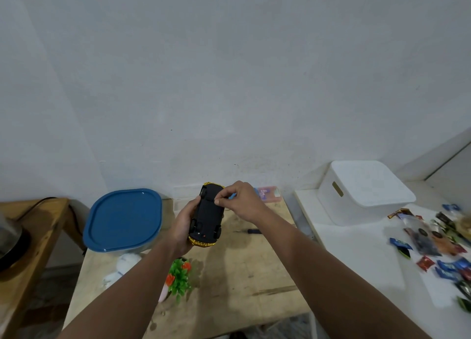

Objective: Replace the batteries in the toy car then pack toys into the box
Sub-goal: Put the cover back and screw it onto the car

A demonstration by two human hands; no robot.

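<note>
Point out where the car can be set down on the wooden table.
Bare wood lies right of the plastic plant, near of the screwdriver, up to the white surface's edge. Crowded: the blue-lidded container at left, and the wrappers at right.

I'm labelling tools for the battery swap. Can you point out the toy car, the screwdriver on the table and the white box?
Toy car [207, 215], head view, on its black underside.
Screwdriver [251, 231], head view, on its dark handle.
White box [364, 186], head view, on its lid.
</note>
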